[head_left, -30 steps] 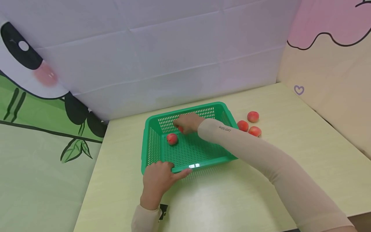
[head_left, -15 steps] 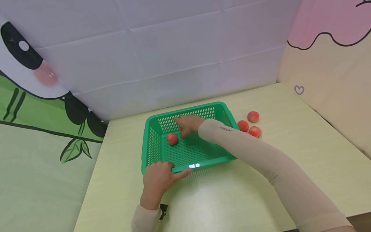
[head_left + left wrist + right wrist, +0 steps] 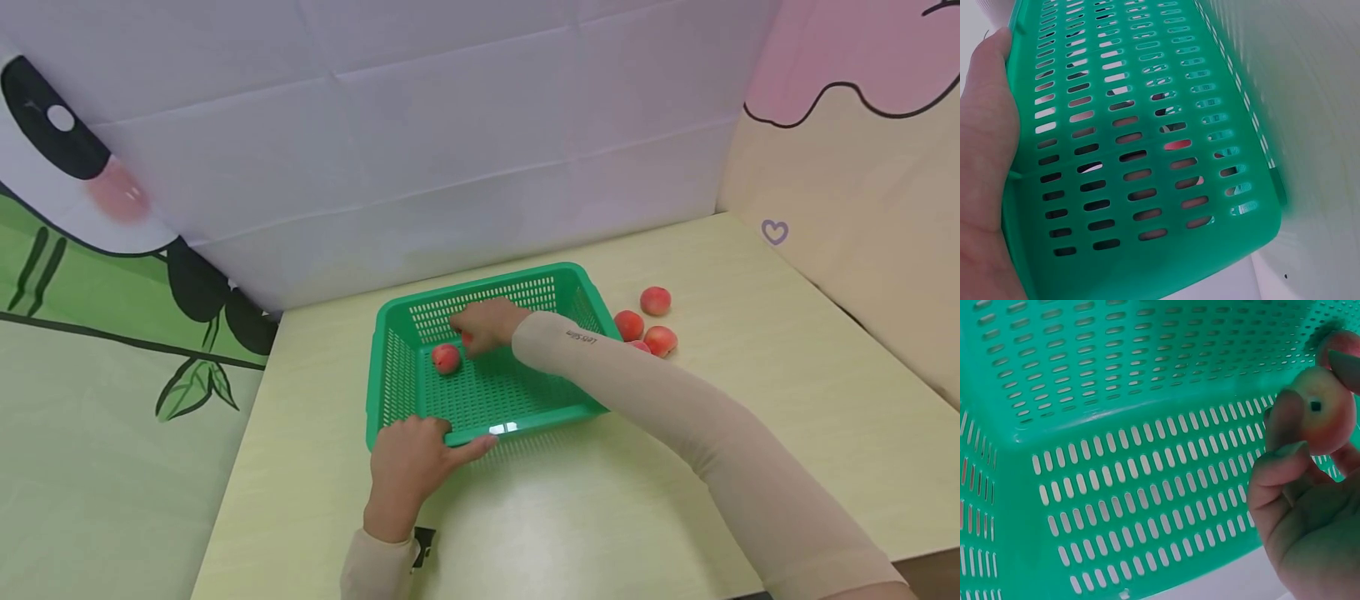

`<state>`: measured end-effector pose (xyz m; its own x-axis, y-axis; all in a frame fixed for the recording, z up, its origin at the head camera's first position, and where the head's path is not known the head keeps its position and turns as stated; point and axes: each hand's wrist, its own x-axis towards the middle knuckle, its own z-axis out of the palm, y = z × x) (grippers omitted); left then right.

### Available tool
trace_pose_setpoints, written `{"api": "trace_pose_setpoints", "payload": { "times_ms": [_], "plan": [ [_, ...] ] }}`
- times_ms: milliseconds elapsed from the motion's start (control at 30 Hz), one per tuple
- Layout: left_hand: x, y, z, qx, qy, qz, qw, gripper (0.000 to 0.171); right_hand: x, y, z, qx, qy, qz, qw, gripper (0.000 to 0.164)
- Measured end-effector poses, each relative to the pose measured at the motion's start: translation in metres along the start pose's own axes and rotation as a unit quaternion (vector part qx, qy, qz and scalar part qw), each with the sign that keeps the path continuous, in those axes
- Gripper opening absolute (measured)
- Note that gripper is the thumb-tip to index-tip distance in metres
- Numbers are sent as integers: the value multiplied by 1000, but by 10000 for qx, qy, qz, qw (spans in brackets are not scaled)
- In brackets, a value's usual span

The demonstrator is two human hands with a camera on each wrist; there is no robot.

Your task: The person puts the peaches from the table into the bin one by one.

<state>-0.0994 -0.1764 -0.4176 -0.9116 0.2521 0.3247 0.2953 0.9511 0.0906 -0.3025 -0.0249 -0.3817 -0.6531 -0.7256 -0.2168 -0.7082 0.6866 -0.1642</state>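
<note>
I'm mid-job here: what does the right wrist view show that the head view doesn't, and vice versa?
Only the right wrist view shows the dark square mark on the held peach.

Only the head view shows the left hand gripping the near rim of the green basket, the loose peaches on the table to its right, and the printed backdrop.

Both show the basket's inside, the right hand holding that peach, and a second peach nearby.

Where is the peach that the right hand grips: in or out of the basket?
In. The right hand is inside the green basket, and the right wrist view shows the peach before its slotted inner wall.
</note>
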Motion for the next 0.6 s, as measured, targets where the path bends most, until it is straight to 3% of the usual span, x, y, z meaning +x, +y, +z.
{"api": "trace_pose_setpoints", "payload": {
  "times_ms": [267,600],
  "plan": [
    [0,-1,1,0,-32,2,10000,78,-1,-2,3,8,-11,-133,9999,36],
    [0,-1,1,98,-47,-5,9999,77,-2,-5,8,-48,-149,21,9999,46]
  ]
}}
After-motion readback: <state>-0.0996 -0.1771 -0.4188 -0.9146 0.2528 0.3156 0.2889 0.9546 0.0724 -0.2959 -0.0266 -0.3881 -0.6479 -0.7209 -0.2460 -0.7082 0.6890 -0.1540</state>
